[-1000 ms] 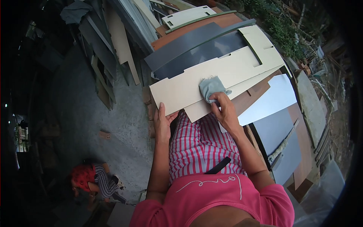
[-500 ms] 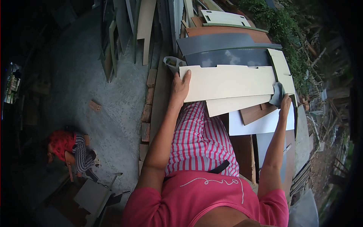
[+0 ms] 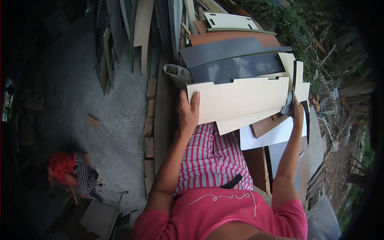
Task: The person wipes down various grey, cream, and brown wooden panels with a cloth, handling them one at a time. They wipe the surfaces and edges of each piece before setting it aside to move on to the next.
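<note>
My left hand [image 3: 189, 113] is closed on the left end of a cream board [image 3: 240, 98] with notches along its far edge, thumb on the upper face. At the other end, my right hand [image 3: 297, 111] pinches a grey-blue cloth [image 3: 287, 106] against the board's right edge. The board is tilted above my lap and the pile. Below it lies a second cream board [image 3: 248, 121], partly covered. A brown wooden piece [image 3: 265, 127] and a white sheet [image 3: 256, 140] lie under that one.
Dark grey boards [image 3: 236, 68] and an orange-brown board [image 3: 232, 39] are stacked beyond. A plastic bag [image 3: 176, 72] stands by my left hand. Bricks [image 3: 149, 124] line the left edge. Another person [image 3: 72, 170] crouches on the concrete floor [image 3: 116, 140]. Plants [image 3: 276, 24] grow at right.
The cream board is lower in view and tilted more, its notched far edge raised. My right hand and the cloth have shifted slightly left along with the view; both hands keep their hold.
</note>
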Motion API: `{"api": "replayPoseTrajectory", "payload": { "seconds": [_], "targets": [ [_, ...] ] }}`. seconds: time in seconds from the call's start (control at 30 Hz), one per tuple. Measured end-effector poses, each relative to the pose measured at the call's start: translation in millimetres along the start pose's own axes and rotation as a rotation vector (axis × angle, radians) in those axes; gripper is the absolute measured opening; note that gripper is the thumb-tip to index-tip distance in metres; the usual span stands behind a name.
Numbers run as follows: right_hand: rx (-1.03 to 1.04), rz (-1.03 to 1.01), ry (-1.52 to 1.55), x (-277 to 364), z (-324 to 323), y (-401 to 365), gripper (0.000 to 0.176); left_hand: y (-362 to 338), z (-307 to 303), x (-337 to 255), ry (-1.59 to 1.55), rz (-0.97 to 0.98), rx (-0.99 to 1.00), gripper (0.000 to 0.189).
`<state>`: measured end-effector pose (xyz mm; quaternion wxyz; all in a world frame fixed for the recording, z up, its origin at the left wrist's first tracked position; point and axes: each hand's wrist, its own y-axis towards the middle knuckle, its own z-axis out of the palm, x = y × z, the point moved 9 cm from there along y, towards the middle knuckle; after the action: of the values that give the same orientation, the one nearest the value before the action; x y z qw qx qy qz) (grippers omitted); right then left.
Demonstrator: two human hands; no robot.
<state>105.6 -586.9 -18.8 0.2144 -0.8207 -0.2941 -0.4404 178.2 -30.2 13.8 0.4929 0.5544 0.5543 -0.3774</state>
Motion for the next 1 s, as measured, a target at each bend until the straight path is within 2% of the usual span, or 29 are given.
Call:
{"api": "replayPoseTrajectory", "payload": {
  "seconds": [0.1,0.17,0.3,0.4,0.47,0.53,0.57,0.6,0.67,0.8,0.9,0.93,1.0],
  "targets": [
    [0.061,0.099,0.375,-11,3,5,0.059,-2,-1,-12,-0.055,0.044,-0.007,0.048],
    [0.13,0.217,0.589,-33,5,19,0.051,-5,-2,-21,-0.097,0.145,-0.031,0.042],
    [0.181,0.143,0.664,-22,15,27,0.054,-4,-4,-8,-0.13,0.09,-0.052,0.04],
    [0.178,0.169,0.609,25,34,15,0.061,2,-12,-3,-0.127,0.04,-0.117,0.04],
    [0.217,0.092,0.323,70,57,6,0.064,12,-12,9,-0.145,-0.044,-0.102,0.044],
    [0.252,-0.057,0.195,102,80,17,0.06,25,-7,34,-0.152,-0.142,-0.086,0.047],
    [0.272,-0.219,0.108,124,90,15,0.063,32,-4,39,-0.146,-0.134,-0.086,0.047],
    [0.227,-0.289,-0.014,127,97,24,0.063,38,-3,47,-0.194,-0.174,-0.099,0.049],
    [0.137,-0.307,-0.243,155,106,-4,0.06,51,-4,49,-0.235,-0.217,-0.118,0.05],
    [0.064,-0.397,-0.434,149,108,-27,0.063,82,-4,42,-0.216,-0.283,-0.084,0.053],
    [-0.093,-0.453,-0.661,127,104,-43,0.048,102,-1,42,-0.15,-0.291,-0.084,0.054],
    [-0.093,-0.444,-0.659,127,106,-48,0.048,113,5,53,-0.144,-0.291,-0.078,0.054],
    [-0.065,-0.468,-0.793,131,113,-57,0.047,137,7,84,-0.186,-0.292,-0.191,0.055]
  ]
}}
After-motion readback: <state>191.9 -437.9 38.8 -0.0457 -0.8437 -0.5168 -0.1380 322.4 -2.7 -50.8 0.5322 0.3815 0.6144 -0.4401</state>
